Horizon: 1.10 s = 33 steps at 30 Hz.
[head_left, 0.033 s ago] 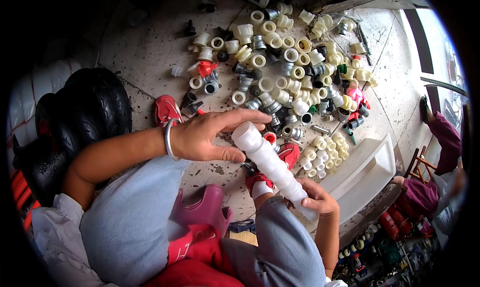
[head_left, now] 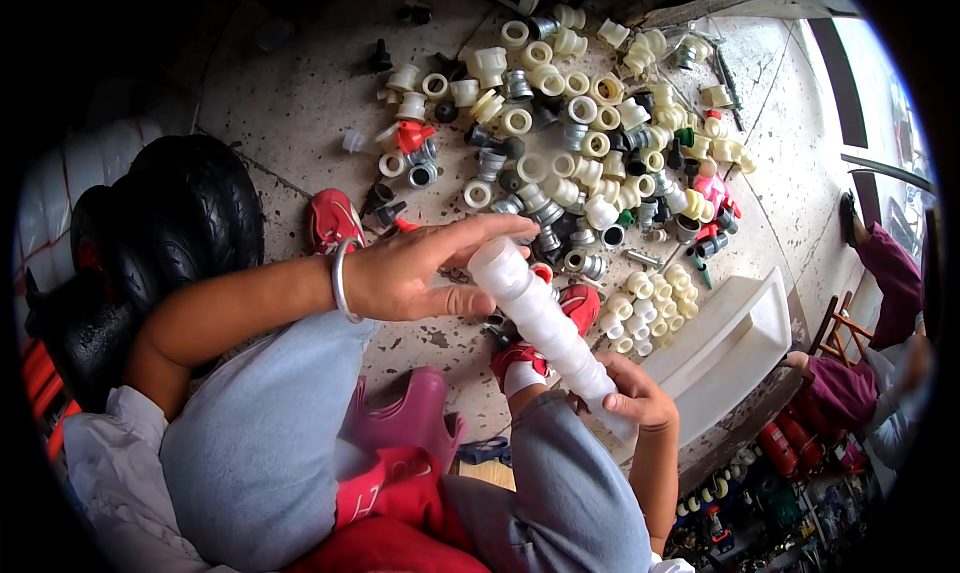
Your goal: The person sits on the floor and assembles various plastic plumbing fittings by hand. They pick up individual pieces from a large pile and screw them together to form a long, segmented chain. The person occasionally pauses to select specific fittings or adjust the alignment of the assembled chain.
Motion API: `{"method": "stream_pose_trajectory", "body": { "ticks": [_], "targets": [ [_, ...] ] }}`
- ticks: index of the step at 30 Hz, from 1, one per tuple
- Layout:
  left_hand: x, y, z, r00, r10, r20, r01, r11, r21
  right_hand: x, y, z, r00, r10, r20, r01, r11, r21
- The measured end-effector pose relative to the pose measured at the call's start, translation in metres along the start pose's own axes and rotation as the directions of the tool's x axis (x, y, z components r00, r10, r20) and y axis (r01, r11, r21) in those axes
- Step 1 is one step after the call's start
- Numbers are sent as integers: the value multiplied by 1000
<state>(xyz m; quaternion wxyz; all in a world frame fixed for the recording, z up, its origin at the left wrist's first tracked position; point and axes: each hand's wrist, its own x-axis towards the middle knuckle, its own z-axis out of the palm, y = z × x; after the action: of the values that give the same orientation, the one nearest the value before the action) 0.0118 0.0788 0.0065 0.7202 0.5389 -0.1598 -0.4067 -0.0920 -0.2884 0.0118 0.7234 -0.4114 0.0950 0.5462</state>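
Note:
A long column of white plastic pipe fittings (head_left: 545, 323), joined end to end, slants across the space in front of my knees. My right hand (head_left: 642, 393) wraps round its lower end. At the upper end, my left hand (head_left: 405, 273) is open, with fingers stretched behind the end fitting and the thumb in front of it. Whether the left fingers touch the column I cannot tell. Beyond lies a wide heap of cream plastic fittings (head_left: 600, 211) mixed with metal and black ones. A neat cluster of small cream and white fittings (head_left: 640, 323) stands upright beyond my right hand.
A white plastic trough (head_left: 745, 348) sits to the right of the cluster. Black tyres (head_left: 205, 203) stand at the left. A pink plastic stool (head_left: 420, 413) is between my legs. Another person's purple sleeve (head_left: 840, 388) shows at far right, near shelves of hardware (head_left: 760, 503).
My left hand has shifted slightly right, toward the column's upper end. That end has tipped a little up and to the right; my right hand keeps its hold.

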Motion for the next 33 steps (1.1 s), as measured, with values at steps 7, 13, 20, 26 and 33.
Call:
{"method": "stream_pose_trajectory", "body": {
  "ticks": [7, 13, 20, 26, 33],
  "targets": [
    [8, 13, -18, 957, -289, 14, 228, 782, 581, -1, -8, 5, 989, 29, -147, -54, 985, -165],
    [2, 2, -16, 993, -83, -88, 94, 988, 124, -1, -6, 3, 989, 30, -148, -47, 992, -115],
    [9, 14, -25, 875, -479, 67, 452, 860, 237, -4, -9, -3, 985, 34, -168, -82, 954, -289],
    [19, 15, -33, 719, -665, 203, 662, 744, 93, -2, -13, 4, 979, 63, -192, -126, 934, -333],
    [1, -5, -18, 991, -133, -17, 133, 958, 255, -1, -9, 3, 968, 54, -244, -131, 941, -311]
  ]
}}
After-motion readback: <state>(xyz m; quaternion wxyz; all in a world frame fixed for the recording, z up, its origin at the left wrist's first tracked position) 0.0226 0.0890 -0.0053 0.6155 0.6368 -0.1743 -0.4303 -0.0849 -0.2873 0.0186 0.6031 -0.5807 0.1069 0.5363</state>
